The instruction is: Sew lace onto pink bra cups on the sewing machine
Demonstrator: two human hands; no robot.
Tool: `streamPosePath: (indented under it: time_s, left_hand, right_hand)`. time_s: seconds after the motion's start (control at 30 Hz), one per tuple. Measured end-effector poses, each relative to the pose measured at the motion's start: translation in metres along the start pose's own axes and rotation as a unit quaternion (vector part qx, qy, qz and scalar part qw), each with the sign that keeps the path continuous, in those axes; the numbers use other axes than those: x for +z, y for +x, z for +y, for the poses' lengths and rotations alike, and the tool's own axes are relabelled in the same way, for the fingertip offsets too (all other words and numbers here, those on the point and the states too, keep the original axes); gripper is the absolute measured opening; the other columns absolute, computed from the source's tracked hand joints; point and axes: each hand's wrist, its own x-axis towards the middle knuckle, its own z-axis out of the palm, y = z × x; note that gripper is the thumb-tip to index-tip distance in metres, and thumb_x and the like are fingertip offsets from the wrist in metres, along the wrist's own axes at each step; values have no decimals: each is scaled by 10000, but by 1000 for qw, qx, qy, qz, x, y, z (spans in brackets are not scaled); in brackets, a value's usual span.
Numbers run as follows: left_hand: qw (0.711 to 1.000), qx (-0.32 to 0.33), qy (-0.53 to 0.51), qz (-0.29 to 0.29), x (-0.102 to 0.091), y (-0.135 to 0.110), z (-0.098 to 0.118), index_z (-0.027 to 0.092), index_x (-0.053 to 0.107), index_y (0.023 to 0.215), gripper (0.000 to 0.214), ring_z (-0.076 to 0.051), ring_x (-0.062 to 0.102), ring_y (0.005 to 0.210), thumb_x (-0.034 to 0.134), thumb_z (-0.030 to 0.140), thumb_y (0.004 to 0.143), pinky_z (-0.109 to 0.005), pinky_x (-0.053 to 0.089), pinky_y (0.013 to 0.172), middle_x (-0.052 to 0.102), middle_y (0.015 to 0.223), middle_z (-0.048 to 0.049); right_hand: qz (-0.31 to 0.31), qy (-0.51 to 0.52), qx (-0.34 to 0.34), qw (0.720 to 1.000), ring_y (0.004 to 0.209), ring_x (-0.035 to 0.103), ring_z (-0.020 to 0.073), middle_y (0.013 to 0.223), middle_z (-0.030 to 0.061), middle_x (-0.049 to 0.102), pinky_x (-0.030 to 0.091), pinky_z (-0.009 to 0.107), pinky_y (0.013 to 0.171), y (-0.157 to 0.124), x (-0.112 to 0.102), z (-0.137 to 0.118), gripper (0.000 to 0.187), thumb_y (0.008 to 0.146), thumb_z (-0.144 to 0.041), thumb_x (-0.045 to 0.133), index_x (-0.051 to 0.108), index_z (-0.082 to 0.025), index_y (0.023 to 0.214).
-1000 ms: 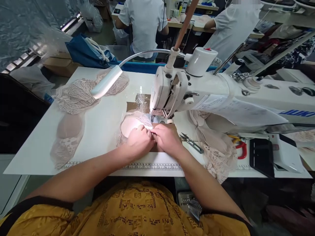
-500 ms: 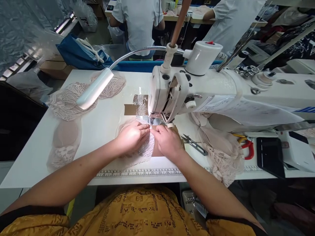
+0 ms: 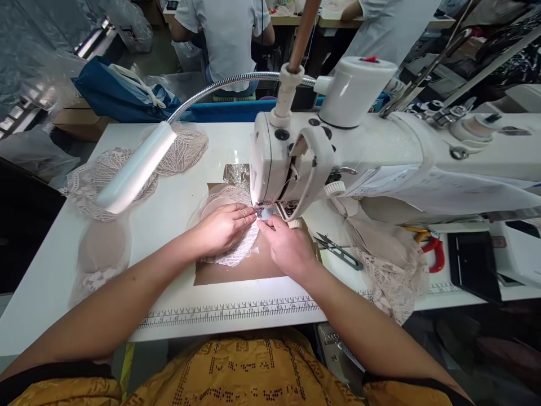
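A pale pink lace cup piece point(image 3: 237, 248) lies under the needle end of the white sewing machine point(image 3: 291, 163). My left hand point(image 3: 222, 228) rests on the lace, fingers stretched out and close together, their tips beside the presser foot point(image 3: 260, 213). Its thumb is hidden. Just in front of the foot, my right hand point(image 3: 291, 245) has thumb and forefinger pinched at the lace's right edge; the other fingers are curled in. Beneath the lace is a brown taped sheet point(image 3: 236, 274) on the white table point(image 3: 169, 282).
Thread snips point(image 3: 340, 252) lie right of my right hand, near more lace fabric point(image 3: 391, 270), red-handled scissors point(image 3: 436, 254) and a black tablet-like object point(image 3: 473, 265). Lace cups point(image 3: 183, 149) sit at left under a gooseneck lamp point(image 3: 137, 166). A printed ruler point(image 3: 236, 312) runs along the front edge. Two people are beyond.
The lace piece has shifted away from me and turned, uncovering more of the brown sheet in front. Both hands stay by the presser foot. My view has shifted slightly.
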Motion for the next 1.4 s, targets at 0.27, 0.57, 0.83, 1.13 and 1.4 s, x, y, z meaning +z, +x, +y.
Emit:
streamPosePath:
  time_s: [0.27, 0.57, 0.83, 1.13, 1.4]
  left_hand:
    - [1000, 8, -26, 9, 0, -2, -6, 105, 615, 1275, 388, -287, 602, 1146, 441, 225, 949, -454, 532, 945, 632, 1293, -158]
    - [999, -31, 6, 9, 4, -2, -10, 61, 590, 1294, 423, -317, 555, 1185, 407, 234, 955, -484, 486, 980, 621, 1295, -183]
    - [993, -107, 35, -26, 4, -5, -3, 122, 492, 1385, 487, -357, 430, 1309, 436, 356, 961, -526, 376, 1059, 476, 1432, -191]
    - [965, -253, 25, -66, -39, -56, 27, 146, 535, 1291, 426, -335, 470, 1271, 481, 377, 938, -481, 409, 1023, 507, 1390, -170]
    - [795, -568, 144, 159, -78, -214, 28, 119, 582, 1041, 280, -371, 564, 1115, 476, 324, 882, -530, 445, 965, 634, 1075, -185]
  right_hand:
    - [15, -4, -19, 1000, 786, 520, 197, 999, 84, 648, 330, 325, 619, -5, 4, 2, 443, 904, -78, 390, 635, -218, 1246]
    - [13, 30, -11, 999, 759, 508, 178, 960, 52, 631, 317, 302, 602, -5, 5, 4, 482, 874, -67, 423, 631, -241, 1272]
    - [47, 52, 3, 998, 844, 571, 204, 1017, 76, 665, 387, 305, 699, -2, 9, 4, 423, 885, -102, 414, 675, -210, 1200]
    - [117, 78, -34, 989, 894, 638, 229, 1059, 88, 698, 479, 341, 766, -4, 15, 11, 373, 903, -199, 412, 700, -183, 1138]
    - [102, 118, -33, 987, 940, 654, 252, 1102, 97, 689, 510, 378, 756, -4, 19, 14, 372, 921, -276, 397, 695, -199, 1131]
